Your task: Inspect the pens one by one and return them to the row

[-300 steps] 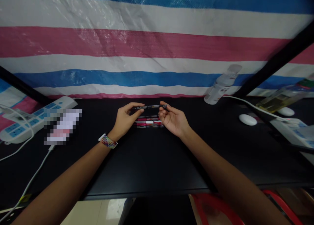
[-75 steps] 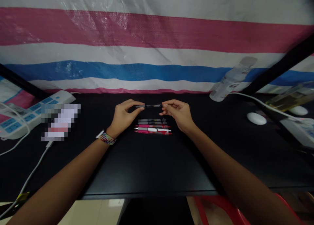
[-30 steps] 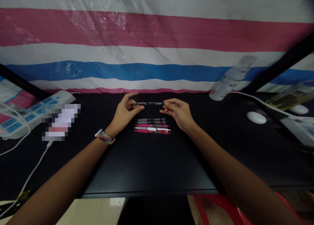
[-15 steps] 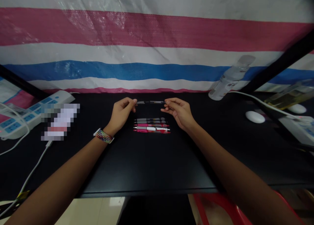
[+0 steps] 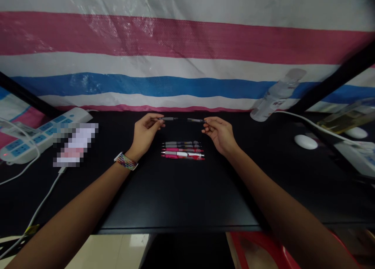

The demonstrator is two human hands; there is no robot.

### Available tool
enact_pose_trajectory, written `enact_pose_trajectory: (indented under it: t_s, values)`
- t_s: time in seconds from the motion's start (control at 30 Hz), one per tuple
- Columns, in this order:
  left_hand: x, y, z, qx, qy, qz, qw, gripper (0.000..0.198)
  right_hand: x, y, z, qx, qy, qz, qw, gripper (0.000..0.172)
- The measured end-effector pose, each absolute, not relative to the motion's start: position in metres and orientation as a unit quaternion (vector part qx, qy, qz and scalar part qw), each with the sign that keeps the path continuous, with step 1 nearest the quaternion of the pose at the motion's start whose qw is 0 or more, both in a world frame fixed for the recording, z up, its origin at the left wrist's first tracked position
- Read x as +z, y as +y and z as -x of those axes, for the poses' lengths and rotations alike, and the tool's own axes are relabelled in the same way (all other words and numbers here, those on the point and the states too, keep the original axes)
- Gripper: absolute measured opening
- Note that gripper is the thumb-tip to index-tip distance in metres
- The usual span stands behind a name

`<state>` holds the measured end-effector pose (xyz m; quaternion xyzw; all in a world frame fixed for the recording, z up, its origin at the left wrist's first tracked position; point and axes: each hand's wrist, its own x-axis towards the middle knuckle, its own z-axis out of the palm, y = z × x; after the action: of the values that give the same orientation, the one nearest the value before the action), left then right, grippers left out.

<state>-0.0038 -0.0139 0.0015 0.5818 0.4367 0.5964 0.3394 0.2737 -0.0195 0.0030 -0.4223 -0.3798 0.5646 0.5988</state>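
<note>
Above the far part of the black table, my left hand (image 5: 147, 128) pinches a short grey pen section (image 5: 169, 119) between thumb and fingers. Facing it, my right hand (image 5: 220, 134) pinches a clear, dark-tinted pen barrel section (image 5: 195, 120) by its outer end. The two pieces lie nearly in line, a dark gap between their inner ends. Whether anything thin spans that gap I cannot make out. Closer to me, several click pens (image 5: 183, 155) lie side by side in a row, some grey and dark, others pink, red or white.
On the left are a power strip (image 5: 48, 130), a blurred-out phone (image 5: 76, 146) and its white cable. At right stand a clear bottle (image 5: 274, 97), a white mouse-like object (image 5: 305, 142) and a container of yellowish liquid (image 5: 341, 116). Striped sheeting (image 5: 187, 67) hangs behind.
The two pen sections, joined or touching end to end before, are now apart. My right hand has moved slightly right, and the view has shifted a little. The row of pens lies unchanged.
</note>
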Motion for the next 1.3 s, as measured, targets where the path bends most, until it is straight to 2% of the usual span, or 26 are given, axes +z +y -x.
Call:
enact_pose_trajectory:
  t_s: [0.27,0.67,0.8,1.03,1.17,1.3]
  values:
    - [0.004,-0.016,0.004,0.592,0.437,-0.587,0.338,0.019,0.002,-0.018,-0.274,0.553,-0.378,0.434,0.603,0.009]
    - [0.006,-0.019,0.003,0.580,0.443,-0.591,0.343,0.021,0.001,-0.020,-0.272,0.540,-0.397,0.427,0.607,0.021]
    - [0.004,-0.022,0.003,0.539,0.440,-0.620,0.363,0.023,0.001,-0.027,-0.266,0.546,-0.473,0.412,0.556,0.027]
    - [0.006,-0.023,0.004,0.517,0.442,-0.637,0.363,0.018,0.000,-0.027,-0.267,0.541,-0.474,0.406,0.564,0.022]
    - [0.012,-0.026,0.003,0.492,0.461,-0.652,0.346,0.039,0.002,-0.029,-0.268,0.554,-0.488,0.385,0.554,0.025]
    - [0.010,-0.026,0.001,0.518,0.431,-0.648,0.355,0.023,0.005,-0.030,-0.264,0.565,-0.467,0.380,0.564,0.033]
